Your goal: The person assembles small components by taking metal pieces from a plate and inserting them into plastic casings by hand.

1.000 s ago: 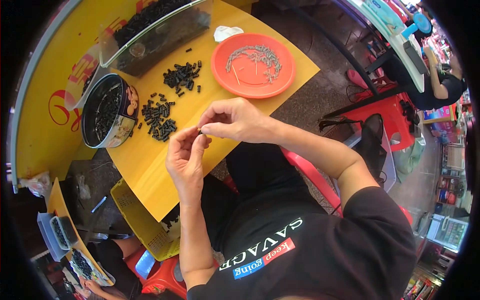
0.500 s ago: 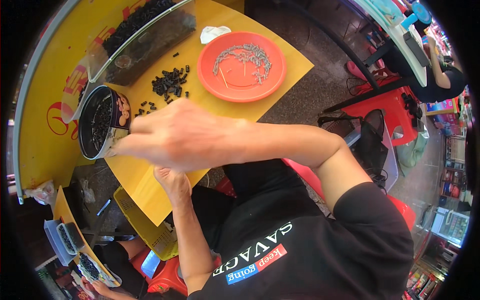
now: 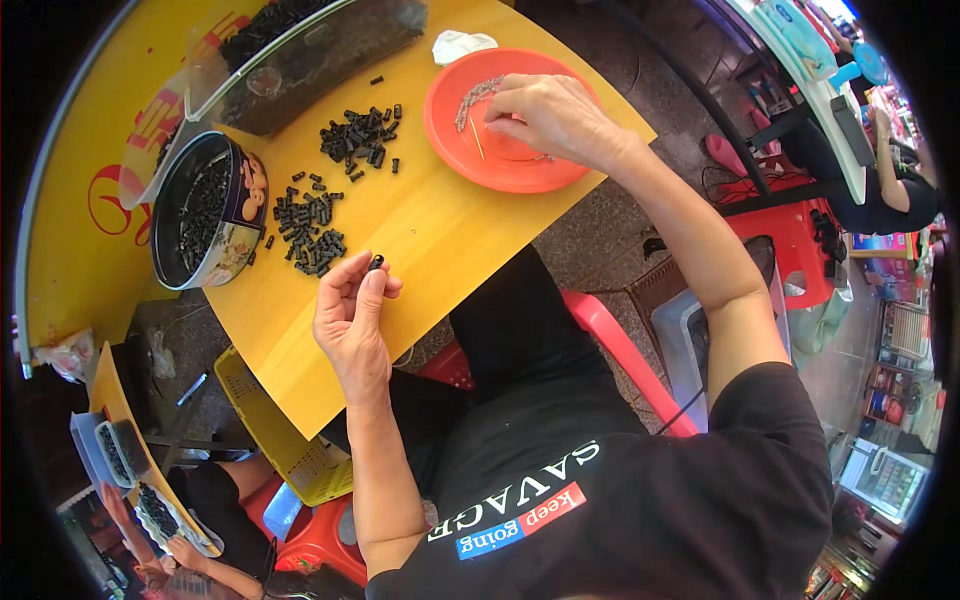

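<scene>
Between the thumb and fingertips of my left hand [image 3: 352, 318] is a small black cylindrical part [image 3: 376, 262], held over the near edge of the yellow table [image 3: 440, 235]. My right hand [image 3: 552, 115] reaches over the red plate [image 3: 455, 160], its fingers drawn together among small silvery metal pieces [image 3: 480, 92]. What those fingers pinch, if anything, I cannot make out. A thin wooden stick [image 3: 477, 140] lies on the plate beside them. Loose black parts [image 3: 308, 225] lie just beyond my left hand, with a second heap [image 3: 357, 135] farther off.
A round tin [image 3: 243, 262] of black parts stands at the table's left. Behind it is a clear bin [image 3: 330, 85] full of black parts. White crumpled tissue [image 3: 462, 46] lies by the plate. Below the table is a yellow basket [image 3: 265, 420]; another person's hands [image 3: 185, 552] work at lower left.
My right hand has moved from beside the tin, across to the red plate. My left hand has risen slightly and now shows the black part in its fingers. The view has shifted a little.
</scene>
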A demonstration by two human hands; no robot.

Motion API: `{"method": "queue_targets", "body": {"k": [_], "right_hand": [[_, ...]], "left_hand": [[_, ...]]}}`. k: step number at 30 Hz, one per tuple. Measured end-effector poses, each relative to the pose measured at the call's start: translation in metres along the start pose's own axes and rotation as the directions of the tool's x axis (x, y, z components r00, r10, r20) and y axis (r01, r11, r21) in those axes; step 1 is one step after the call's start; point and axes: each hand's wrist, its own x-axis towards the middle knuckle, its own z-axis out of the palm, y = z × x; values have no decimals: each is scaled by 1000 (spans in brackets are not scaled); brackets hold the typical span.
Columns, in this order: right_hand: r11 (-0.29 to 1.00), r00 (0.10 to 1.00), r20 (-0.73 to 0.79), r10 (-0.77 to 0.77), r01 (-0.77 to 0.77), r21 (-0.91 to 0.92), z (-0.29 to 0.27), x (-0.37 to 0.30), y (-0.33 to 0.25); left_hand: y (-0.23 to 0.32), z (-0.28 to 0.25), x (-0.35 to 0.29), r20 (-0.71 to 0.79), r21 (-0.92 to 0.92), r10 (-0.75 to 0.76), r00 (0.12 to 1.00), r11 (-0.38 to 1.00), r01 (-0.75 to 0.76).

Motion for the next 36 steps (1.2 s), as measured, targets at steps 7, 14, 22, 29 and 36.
{"method": "queue_targets", "body": {"k": [7,14,22,29,36], "right_hand": [[996,999,-25,-33,31,-84,13,2,-3],[873,989,-86,117,-61,484,4,1,-44],[148,976,122,179,-149,978,-3,-19,-146],[11,979,155,132,-157,987,8,-28,-154],[537,971,-223,87,143,831,15,-31,-155]], "left_hand": [[3,-1,-1,-1,0,-41,999,999,41],[18,9,4,16,-138,-83,996,987,85],[36,27,-12,75,-312,-103,992,942,121],[37,29,-20,90,-344,-87,992,932,113],[32,29,-22,89,-395,-128,988,906,153]]}}
